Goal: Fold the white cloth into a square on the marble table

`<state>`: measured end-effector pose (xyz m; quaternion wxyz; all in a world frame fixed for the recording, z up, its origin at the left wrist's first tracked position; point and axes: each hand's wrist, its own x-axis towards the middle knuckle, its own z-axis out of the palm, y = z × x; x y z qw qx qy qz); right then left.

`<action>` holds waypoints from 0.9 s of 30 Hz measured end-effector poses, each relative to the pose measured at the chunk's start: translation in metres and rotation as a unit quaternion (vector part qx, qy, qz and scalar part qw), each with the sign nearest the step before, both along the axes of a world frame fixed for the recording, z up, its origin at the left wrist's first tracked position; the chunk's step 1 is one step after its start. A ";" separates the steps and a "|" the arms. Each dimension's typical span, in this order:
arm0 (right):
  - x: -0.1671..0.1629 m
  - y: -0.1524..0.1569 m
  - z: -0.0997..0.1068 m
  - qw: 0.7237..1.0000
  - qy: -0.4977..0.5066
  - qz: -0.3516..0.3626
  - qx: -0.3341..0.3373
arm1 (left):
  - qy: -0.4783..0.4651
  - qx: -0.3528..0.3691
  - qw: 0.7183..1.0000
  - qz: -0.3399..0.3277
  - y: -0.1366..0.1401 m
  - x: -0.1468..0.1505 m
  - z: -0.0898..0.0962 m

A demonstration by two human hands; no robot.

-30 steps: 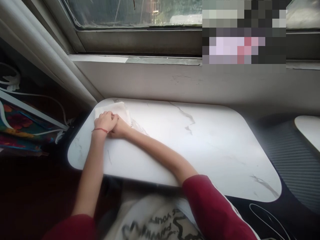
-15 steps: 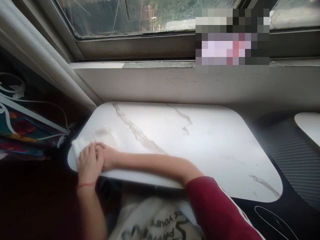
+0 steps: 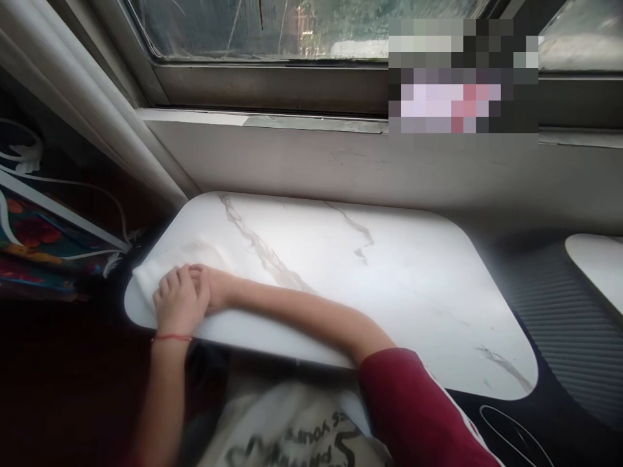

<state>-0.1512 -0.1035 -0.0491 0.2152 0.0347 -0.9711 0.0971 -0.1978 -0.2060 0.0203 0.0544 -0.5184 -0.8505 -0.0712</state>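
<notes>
A thin white cloth [image 3: 148, 275] lies crumpled on the left end of the white marble-patterned tabletop [image 3: 389, 285]. My left hand [image 3: 181, 301], with a red string around the wrist, presses on its near part, fingers bent and close together. My right hand [image 3: 217, 288] reaches across from the right, under a maroon sleeve, and rests on the same cloth. The left hand overlaps the right one, so most of the right fingers are hidden. Both hands are closed over the cloth, low against the tabletop near its front left edge.
A window [image 3: 302, 32] with a metal frame and sill runs behind the table. A pale curtain [image 3: 97, 97] hangs at the left, above a white metal rack [image 3: 63, 211] with colourful fabric. A ribbed dark surface [image 3: 559, 324] and another white top [image 3: 598, 266] lie at the right.
Both hands have shifted slightly right and away from me over the tabletop, still together on the cloth. The whole view has tilted a little.
</notes>
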 end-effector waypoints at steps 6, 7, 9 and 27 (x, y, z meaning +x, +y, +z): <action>0.021 0.044 0.003 0.995 0.012 -0.073 -0.065 | 0.052 -0.099 0.991 -0.071 0.065 0.009 0.018; 0.026 0.053 0.004 0.993 0.011 -0.090 -0.073 | 0.049 -0.103 0.990 -0.086 0.078 0.012 0.019; 0.037 0.073 0.005 0.989 0.014 -0.121 -0.084 | 0.040 -0.101 0.987 -0.119 0.102 0.018 0.018; 0.068 0.105 0.012 0.912 -0.034 -0.406 -0.042 | -0.131 0.033 0.930 -0.341 0.184 0.007 -0.019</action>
